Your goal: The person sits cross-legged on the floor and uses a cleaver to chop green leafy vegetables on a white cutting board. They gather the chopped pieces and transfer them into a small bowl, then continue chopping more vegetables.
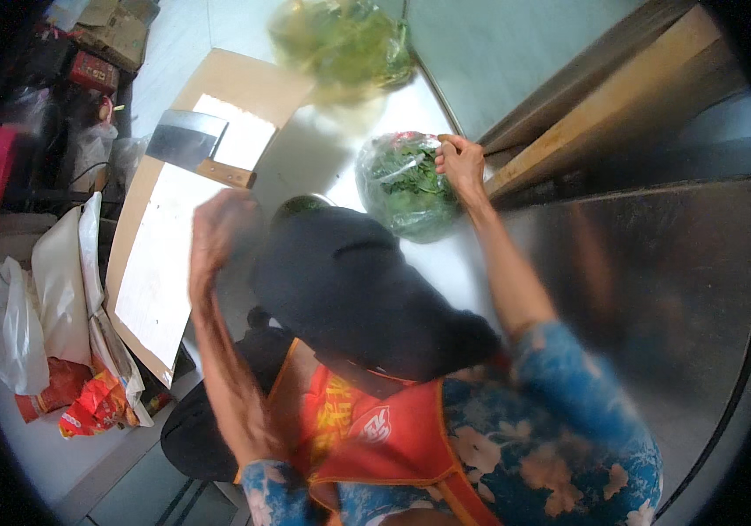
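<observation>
My right hand (462, 164) pinches the top edge of a clear plastic bag (375, 177). Leafy greens (418, 181) fill the bag, which rests on a white surface. My left hand (217, 227) is blurred by motion and curled, above the edge of a white board (165, 256). Its fingers are too blurred to show whether they hold anything. Just beyond it lies a cleaver (184, 141) with a wooden handle, its blade across the board. Between my hands a round container (299, 205) with something green in it is partly hidden by black cloth (342, 276).
Another bag of greens (342, 46) stands at the far side. Brown cardboard (237, 75) lies under the white board. Plastic bags (59, 283) and red packets (96, 401) are at the left, below boxes (109, 33). Wooden planks (605, 98) and a dark panel (645, 276) bound the right.
</observation>
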Available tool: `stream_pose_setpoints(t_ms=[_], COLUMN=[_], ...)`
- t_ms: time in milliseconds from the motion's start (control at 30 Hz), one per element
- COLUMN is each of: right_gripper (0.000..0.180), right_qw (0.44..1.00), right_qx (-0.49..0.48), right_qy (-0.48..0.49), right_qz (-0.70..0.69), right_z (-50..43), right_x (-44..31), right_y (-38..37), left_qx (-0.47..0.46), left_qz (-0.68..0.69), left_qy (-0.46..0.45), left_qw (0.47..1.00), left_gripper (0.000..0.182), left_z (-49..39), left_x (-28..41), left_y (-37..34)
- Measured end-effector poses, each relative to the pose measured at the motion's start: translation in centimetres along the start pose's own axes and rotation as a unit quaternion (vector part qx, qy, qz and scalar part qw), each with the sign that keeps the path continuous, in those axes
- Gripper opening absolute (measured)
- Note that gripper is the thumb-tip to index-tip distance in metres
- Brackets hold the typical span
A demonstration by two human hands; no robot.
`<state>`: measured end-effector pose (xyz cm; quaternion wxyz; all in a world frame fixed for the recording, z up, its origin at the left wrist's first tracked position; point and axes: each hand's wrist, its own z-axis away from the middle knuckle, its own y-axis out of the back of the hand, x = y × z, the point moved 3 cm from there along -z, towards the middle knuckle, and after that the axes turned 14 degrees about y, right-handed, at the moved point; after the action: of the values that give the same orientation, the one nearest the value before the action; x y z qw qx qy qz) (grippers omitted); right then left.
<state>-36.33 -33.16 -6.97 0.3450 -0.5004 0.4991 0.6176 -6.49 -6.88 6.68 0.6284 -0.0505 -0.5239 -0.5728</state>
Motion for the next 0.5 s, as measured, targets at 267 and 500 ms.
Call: stream_pose_setpoints(t_ms=[267,500], right_gripper=[0.044,0.04], right_qw=[0.836,0.728], right_qx=[-0.267,-0.519], right_qy=[0.22,0.164], right_qz=[0.425,0.417], right_z=[7.3,11.5], right_x=[8.1,7.5], right_y=[-1.7,-2.8], left_qx=[0.0,0.032], left_qz=[-0.13,-0.214], left_qy=[-0.074,-0.002], left_qw=[0.989,0.976], left_gripper=[0.021,0.019], left_z=[1.9,8.1], left_x=[6.6,3.2], left_y=[9.4,13.7])
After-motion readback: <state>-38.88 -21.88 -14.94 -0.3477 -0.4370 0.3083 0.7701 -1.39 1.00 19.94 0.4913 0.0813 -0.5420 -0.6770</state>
